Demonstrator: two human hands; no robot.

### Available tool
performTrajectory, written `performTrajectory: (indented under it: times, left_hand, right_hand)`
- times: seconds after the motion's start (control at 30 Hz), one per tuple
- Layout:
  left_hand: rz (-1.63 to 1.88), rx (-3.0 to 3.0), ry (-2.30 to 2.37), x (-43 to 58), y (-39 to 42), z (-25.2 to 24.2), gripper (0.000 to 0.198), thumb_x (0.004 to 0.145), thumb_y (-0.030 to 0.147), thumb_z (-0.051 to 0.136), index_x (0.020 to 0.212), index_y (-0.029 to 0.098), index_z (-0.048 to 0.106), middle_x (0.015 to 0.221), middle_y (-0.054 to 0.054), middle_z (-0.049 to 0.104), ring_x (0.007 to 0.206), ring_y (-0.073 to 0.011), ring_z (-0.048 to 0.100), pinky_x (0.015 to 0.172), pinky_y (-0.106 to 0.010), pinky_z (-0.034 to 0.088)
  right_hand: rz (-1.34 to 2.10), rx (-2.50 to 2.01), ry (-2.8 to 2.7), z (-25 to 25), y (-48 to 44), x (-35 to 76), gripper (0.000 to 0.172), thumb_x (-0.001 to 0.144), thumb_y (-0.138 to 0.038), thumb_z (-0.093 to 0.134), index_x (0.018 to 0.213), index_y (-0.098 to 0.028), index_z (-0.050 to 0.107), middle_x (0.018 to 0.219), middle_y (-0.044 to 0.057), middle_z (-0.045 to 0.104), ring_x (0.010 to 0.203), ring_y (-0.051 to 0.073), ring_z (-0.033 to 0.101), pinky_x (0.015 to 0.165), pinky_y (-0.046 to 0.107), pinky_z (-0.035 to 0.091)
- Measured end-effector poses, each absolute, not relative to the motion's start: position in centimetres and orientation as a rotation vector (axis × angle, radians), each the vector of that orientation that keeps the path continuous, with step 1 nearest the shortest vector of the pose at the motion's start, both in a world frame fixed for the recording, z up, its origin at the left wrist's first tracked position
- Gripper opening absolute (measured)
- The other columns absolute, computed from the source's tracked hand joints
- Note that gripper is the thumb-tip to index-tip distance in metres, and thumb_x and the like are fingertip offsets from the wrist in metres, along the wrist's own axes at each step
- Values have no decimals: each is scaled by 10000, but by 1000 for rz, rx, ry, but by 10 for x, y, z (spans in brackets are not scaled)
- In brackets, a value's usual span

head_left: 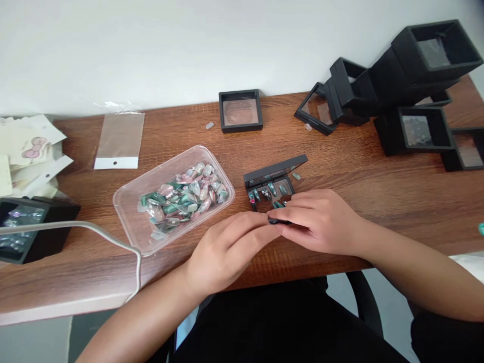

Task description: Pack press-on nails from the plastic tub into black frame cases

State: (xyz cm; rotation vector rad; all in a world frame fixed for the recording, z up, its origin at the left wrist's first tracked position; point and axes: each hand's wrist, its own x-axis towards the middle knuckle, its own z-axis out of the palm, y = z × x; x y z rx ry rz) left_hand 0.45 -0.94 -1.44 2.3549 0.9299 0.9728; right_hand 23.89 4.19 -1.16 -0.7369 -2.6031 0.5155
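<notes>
A small black display case point(273, 182) is lying open on the wooden desk point(378, 191), its hinged lid tilting up at the far side. Both hands are meeting at its near rim. The left hand point(227, 247) is coming in from 7 o'clock, its fingers point(257, 229) pressed together and pinching the rim. The right hand point(321, 222) is coming in from 4 o'clock with its fingers point(298, 212) closed over the same edge and covering the front of the tray.

Glossy teal press-on nails point(264, 193) are sitting in a row inside; their patterns are too small to make out.

At 9 o'clock a clear plastic tub point(128, 201) is holding a heap of loose nails point(181, 194) in green, pink and pearl. At 12 o'clock a square black frame case point(221, 111) is lying flat. At 2 o'clock more black cases point(416, 65) are piling up, partly cut off by the edge of the view.
</notes>
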Motion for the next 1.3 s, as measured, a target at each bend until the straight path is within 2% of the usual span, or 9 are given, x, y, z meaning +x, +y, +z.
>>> performTrajectory:
  times: [0.17,0.27,0.4,0.6,0.7,0.77,0.87,1.1,1.3]
  left_hand:
    - [1072,2410,801,4,-6,-8,187,996,107,506,1135,106,630,1050,-112,693,1111,-209,676,932,-343,621]
    - [1133,2411,778,3,-5,-7,159,984,106,529,1095,113,642,993,-84,698,1105,-213,685,921,-340,635]
    - [1192,2415,671,4,-4,-4,141,974,119,540,1012,104,675,882,-60,695,1056,-241,715,863,-329,656]
    - [1119,2560,623,8,-3,9,183,954,113,548,854,184,684,792,21,704,980,-165,741,890,-250,640]
    - [1147,2618,674,8,-3,10,152,917,113,609,823,206,684,801,31,711,919,-145,741,882,-269,643]
    - [1141,2675,743,7,-4,10,123,864,125,697,790,219,672,766,52,699,776,-122,715,746,-257,640]
    - [982,2771,834,5,-6,9,111,848,187,754,797,214,659,688,60,663,638,-102,627,569,-242,530]
    - [414,2844,1099,0,-5,-2,90,957,252,635,1000,184,675,727,18,617,692,-153,546,598,-309,391]
    - [398,2828,1149,3,-4,-4,168,979,308,602,1045,176,682,867,-5,654,748,-173,570,631,-334,424]
  right_hand:
    - [831,-774,-2470,-8,42,236,177,957,-302,617,979,-181,743,726,-8,728,604,126,618,601,279,438]
    - [1096,-793,-2360,-2,44,236,178,950,-307,626,977,-186,752,679,-14,700,571,99,585,584,242,442]
    - [1507,-829,-2216,4,46,237,193,942,-327,633,963,-181,758,748,1,723,565,73,581,513,191,421]
    - [1744,-818,-2145,7,45,238,172,891,-332,693,925,-178,762,663,-14,669,526,75,525,473,197,378]
    - [1695,-831,-2195,10,45,240,165,895,-333,691,898,-183,758,682,-14,682,529,71,531,487,199,392]
    - [1566,-858,-2251,14,47,243,149,900,-328,688,893,-195,755,709,-16,700,534,68,542,497,198,405]
    - [1300,-909,-2299,21,52,251,103,906,-293,684,911,-216,752,707,-34,707,518,59,532,497,200,399]
    - [1003,-958,-2297,25,59,257,63,905,-255,689,905,-225,745,660,-57,695,468,51,479,457,215,345]
    - [948,-941,-2356,22,59,252,105,930,-263,652,911,-220,746,635,-48,688,483,65,516,480,224,377]
